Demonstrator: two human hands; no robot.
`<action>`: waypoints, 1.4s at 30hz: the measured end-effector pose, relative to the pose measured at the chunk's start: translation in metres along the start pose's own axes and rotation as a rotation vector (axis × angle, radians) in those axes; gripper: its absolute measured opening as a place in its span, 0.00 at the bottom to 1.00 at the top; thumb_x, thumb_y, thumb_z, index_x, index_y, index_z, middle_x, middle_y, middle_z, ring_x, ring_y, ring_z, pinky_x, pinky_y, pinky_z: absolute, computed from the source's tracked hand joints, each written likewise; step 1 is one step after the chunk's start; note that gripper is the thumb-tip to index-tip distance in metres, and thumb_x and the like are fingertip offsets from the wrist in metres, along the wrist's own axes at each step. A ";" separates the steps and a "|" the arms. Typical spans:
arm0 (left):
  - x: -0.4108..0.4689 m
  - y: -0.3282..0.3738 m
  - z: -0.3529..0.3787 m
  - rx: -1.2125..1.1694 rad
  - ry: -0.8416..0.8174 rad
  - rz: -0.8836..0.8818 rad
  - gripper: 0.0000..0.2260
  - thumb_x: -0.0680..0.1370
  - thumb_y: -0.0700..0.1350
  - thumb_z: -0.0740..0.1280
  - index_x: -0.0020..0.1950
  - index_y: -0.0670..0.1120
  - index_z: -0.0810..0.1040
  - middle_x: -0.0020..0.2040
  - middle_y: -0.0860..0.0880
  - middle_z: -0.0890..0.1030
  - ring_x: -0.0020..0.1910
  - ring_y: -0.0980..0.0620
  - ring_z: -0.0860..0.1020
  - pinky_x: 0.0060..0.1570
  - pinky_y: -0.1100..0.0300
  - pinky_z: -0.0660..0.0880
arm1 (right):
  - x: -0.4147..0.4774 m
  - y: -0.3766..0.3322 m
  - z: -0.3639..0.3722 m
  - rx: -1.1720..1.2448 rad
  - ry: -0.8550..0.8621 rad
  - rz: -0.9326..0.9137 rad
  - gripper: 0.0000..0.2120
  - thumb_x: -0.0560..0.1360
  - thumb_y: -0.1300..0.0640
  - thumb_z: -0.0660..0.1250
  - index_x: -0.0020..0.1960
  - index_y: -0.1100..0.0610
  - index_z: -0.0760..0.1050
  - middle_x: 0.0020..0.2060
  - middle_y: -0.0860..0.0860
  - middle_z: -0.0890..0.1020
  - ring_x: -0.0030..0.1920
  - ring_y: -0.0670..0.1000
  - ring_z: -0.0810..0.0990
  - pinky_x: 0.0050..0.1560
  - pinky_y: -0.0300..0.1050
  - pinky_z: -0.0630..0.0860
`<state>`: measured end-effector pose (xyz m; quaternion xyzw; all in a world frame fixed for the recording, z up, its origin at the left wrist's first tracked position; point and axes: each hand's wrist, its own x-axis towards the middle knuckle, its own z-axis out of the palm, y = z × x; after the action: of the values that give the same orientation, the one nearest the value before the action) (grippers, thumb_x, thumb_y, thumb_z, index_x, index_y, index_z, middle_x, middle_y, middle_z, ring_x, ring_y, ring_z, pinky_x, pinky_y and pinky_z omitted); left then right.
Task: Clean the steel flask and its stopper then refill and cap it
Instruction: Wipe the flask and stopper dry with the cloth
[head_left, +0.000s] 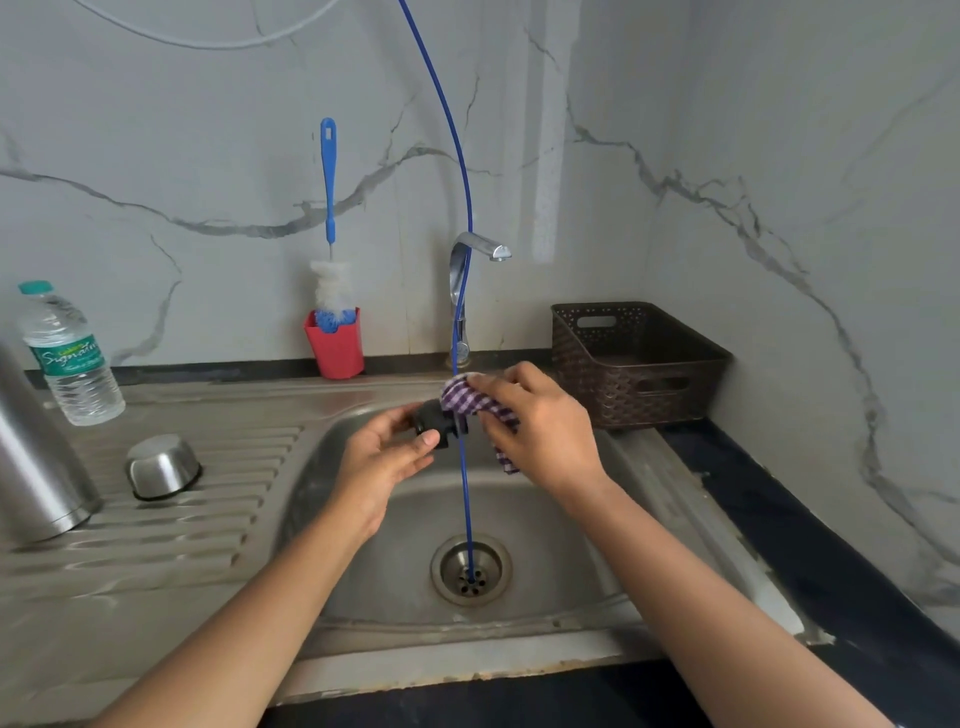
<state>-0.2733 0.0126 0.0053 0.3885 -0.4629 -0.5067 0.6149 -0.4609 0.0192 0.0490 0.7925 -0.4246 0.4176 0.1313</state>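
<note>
Left hand (384, 460): over the sink (597, 545), palm turned up, thumb and fingertips pinching the black stopper (432, 420) from its left end.

Right hand (543, 423): fingers curled round a purple-and-white checked cloth (470, 400), pressing it onto the stopper's right end; a loose corner of cloth hangs below the palm.

Stopper: held in the air between both hands, above the basin, partly wrapped by the cloth.

Steel flask (36, 467): upright on the ribbed drainboard at the far left, well apart from the hands, top out of view.

Steel cup (163, 467): upside down on the drainboard, near the flask.

Blue tube (464, 493): runs from the top edge, down past the tap (475, 249) and across the front of the stopper, into the drain (451, 566).

Water bottle (70, 358): teal cap on, behind the flask.

Red holder (335, 345): at the wall, with a blue-handled bottle brush (328, 208) standing in it.

Brown basket (634, 364): on the counter, right of the tap.
</note>
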 end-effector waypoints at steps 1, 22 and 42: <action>-0.001 0.000 0.002 0.044 -0.023 0.028 0.17 0.72 0.31 0.69 0.59 0.44 0.77 0.49 0.52 0.85 0.47 0.53 0.83 0.46 0.61 0.80 | 0.000 -0.002 0.002 -0.071 0.008 -0.084 0.15 0.72 0.53 0.65 0.58 0.51 0.80 0.45 0.50 0.78 0.42 0.52 0.79 0.28 0.42 0.75; 0.009 0.003 -0.012 -0.033 0.012 -0.063 0.09 0.75 0.35 0.67 0.54 0.43 0.78 0.48 0.45 0.84 0.46 0.51 0.83 0.43 0.62 0.81 | 0.002 -0.005 0.024 0.029 -0.048 0.052 0.15 0.74 0.57 0.65 0.60 0.53 0.80 0.46 0.52 0.77 0.40 0.54 0.79 0.31 0.44 0.75; -0.005 0.012 0.002 -0.409 0.078 -0.228 0.15 0.73 0.46 0.67 0.55 0.39 0.77 0.44 0.42 0.85 0.41 0.49 0.85 0.35 0.62 0.80 | -0.007 0.010 0.012 0.061 0.040 0.181 0.15 0.71 0.57 0.71 0.58 0.55 0.81 0.45 0.52 0.79 0.39 0.54 0.81 0.34 0.47 0.79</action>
<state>-0.2727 0.0196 0.0161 0.3247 -0.2797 -0.6408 0.6369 -0.4641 0.0096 0.0347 0.7461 -0.4786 0.4564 0.0774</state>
